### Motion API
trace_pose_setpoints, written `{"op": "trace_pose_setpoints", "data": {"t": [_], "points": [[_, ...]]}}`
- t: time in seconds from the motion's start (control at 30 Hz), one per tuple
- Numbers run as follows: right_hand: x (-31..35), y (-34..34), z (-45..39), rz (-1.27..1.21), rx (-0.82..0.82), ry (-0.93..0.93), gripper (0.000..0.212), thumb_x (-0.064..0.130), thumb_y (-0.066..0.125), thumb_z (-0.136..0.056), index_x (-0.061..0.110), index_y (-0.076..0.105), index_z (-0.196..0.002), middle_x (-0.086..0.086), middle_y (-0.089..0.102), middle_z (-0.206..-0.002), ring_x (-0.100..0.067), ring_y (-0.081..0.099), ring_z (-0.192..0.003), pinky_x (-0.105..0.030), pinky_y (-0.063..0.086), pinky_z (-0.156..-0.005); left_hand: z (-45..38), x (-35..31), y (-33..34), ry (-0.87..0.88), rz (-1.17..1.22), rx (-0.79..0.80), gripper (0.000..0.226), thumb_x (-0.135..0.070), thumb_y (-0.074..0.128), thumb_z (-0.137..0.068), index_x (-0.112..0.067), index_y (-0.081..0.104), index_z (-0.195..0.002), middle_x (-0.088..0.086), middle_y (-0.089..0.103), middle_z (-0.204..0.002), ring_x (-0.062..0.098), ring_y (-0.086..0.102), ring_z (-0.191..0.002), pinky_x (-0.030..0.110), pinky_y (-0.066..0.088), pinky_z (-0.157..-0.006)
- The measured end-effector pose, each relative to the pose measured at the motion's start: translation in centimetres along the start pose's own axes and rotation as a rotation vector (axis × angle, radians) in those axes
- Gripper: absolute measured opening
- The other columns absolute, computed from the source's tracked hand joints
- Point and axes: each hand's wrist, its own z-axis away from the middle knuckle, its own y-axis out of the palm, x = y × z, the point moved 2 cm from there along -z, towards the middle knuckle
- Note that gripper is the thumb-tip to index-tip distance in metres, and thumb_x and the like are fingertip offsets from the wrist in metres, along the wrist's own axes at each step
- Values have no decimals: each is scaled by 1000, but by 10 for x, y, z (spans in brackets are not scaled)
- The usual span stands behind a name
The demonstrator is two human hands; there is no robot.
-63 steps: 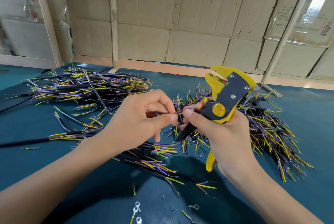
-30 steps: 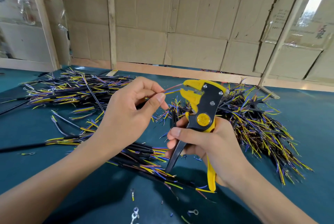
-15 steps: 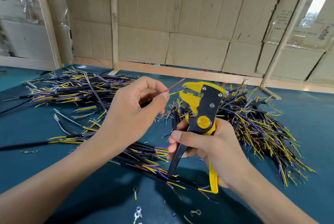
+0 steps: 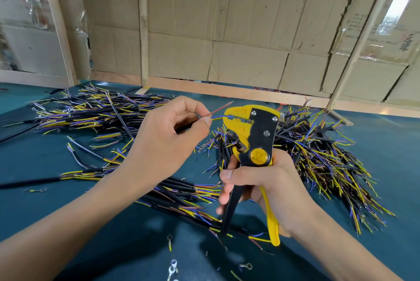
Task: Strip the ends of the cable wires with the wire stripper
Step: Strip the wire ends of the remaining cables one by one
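Gleaming yellow-and-black wire stripper (image 4: 254,135) bites blue wire (image 4: 220,117).

The wire stripper (image 4: 254,144) has smooth yellow plastic jaws and handles, matt black plates and shiny metal rivets. The wires (image 4: 318,162) carry smooth plastic insulation in yellow, blue and brown, with matt black sheaths. The table (image 4: 386,144) is matt teal. Behind stand rough cardboard panels (image 4: 227,31) on bare wooden battens (image 4: 143,26). Small metal ring terminals (image 4: 172,267) gleam.
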Motion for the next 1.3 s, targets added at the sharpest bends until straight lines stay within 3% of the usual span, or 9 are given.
{"op": "trace_pose_setpoints", "data": {"t": [0.13,0.27,0.37,0.53,0.6,0.73,0.87,1.1,1.3], "points": [[1,2,2,-4,-32,34,5,-1,67,-62,4,64,-62,-21,54,-56,-35,57,-48,-47,55,-55,-1,0,-1,7,-23,-7,3,-27,65,-84,-24,66,-84,-4,68,-69,4,51,-60,18,41,-59],[0,-3,3,22,-145,67,12,9,62,-50,5,51,-54,-15,44,-49,-27,45,-39,-37,48,-46,0,-1,-1,24,-69,10,1,-27,65,-83,-27,65,-84,-13,68,-70,0,59,-66,21,45,-66],[-2,-2,1,-30,-110,43,6,6,63,-54,5,57,-56,-16,48,-52,-28,49,-43,-41,51,-49,0,-2,-2,47,-117,1,2,-30,65,-83,-30,64,-84,-19,68,-71,0,62,-69,26,47,-70],[-6,1,-2,-116,18,-16,8,0,69,-68,4,70,-75,-24,58,-64,-38,63,-57,-50,57,-62,1,-5,-5,75,-178,-29,21,-46,60,-79,-30,62,-92,-14,72,-81,38,63,-71,52,53,-75],[-7,1,-3,-120,39,-18,10,0,70,-68,3,70,-77,-26,59,-66,-39,63,-59,-51,57,-63,1,-5,-5,83,-201,-31,20,-46,60,-79,-31,62,-92,-16,72,-82,37,65,-73,53,54,-77],[-6,1,-3,-125,52,-5,14,6,75,-63,5,71,-76,-25,59,-66,-39,63,-59,-51,58,-63,2,-4,-5,95,-220,-27,18,-44,60,-81,-31,61,-92,-18,72,-81,13,69,-77,48,54,-80],[-4,0,-3,-102,49,-14,7,0,67,-69,6,70,-73,-24,58,-64,-38,62,-56,-51,57,-62,1,-6,-5,96,-246,-31,21,-48,58,-80,-32,60,-93,-18,71,-79,36,62,-70,50,52,-72],[-4,-2,-1,-67,71,-10,11,11,68,-57,5,65,-65,-23,56,-59,-36,59,-52,-50,55,-59,0,-8,-8,85,-224,-43,19,-48,59,-79,-34,62,-92,-16,72,-79,35,63,-72,50,52,-74],[-2,-2,2,-74,60,31,11,10,66,-53,5,62,-62,-22,53,-57,-34,56,-49,-49,55,-56,1,-6,-6,64,-167,-36,7,-33,65,-83,-31,64,-90,-12,74,-80,29,66,-79,53,52,-78]]}}
